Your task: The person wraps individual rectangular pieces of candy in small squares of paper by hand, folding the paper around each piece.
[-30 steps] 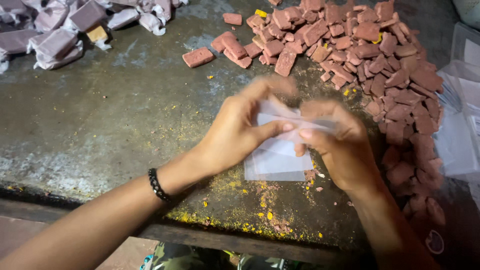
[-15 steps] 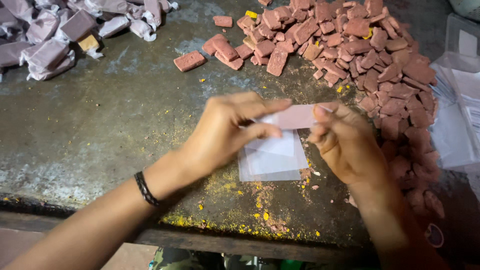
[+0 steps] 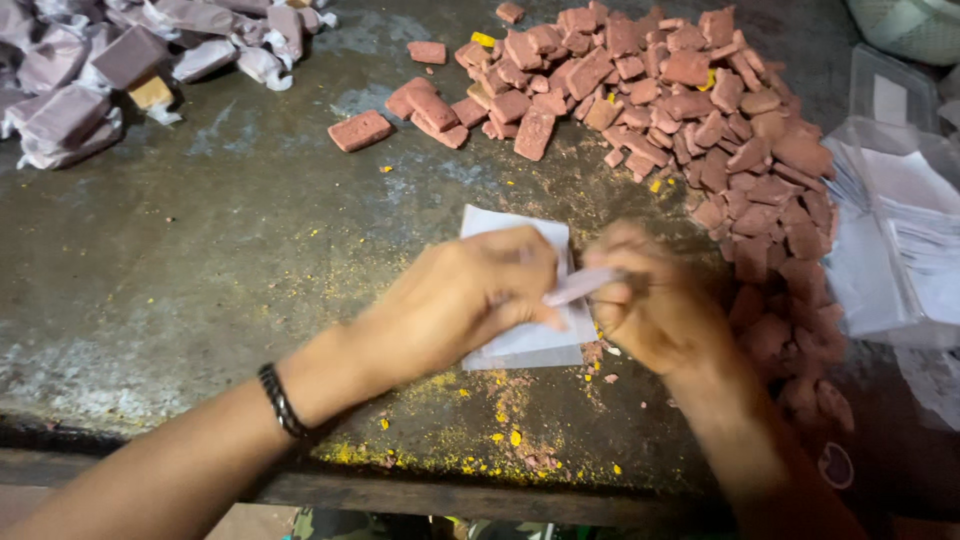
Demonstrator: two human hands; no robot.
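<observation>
Scuffed and grey, the desk [image 3: 200, 270] fills most of the frame, its near edge dusted with yellow and pink crumbs [image 3: 480, 440]. At centre both hands work over a white paper sheet [image 3: 520, 340] that lies flat on the desk. The left hand [image 3: 470, 295], a dark bracelet [image 3: 280, 400] on its wrist, comes in from the lower left with its fingers curled down onto the sheet. The right hand [image 3: 655, 305] comes in from the lower right; its grip is closed on a pale pink bar [image 3: 585, 285], pinched between thumb and fingertips just above the sheet's right edge. The left hand's fingertips touch the near end of the same bar, so both hands are closed on it.

A large heap of bare reddish-brown bars [image 3: 700, 110] spreads from the upper centre down the right side of the frame, with a few loose ones [image 3: 360, 130] lying apart toward the upper centre-left. Wrapped pieces in pale purple-white paper [image 3: 90, 90] lie piled in the upper left corner. A stack of blank white sheets [image 3: 900, 230] sits at the right edge.

Judging from this, the wrapping is only partly along: the wrapped pile looks smaller than the bare heap, and the bar in hand is not yet folded into its sheet, which lies mostly open.
</observation>
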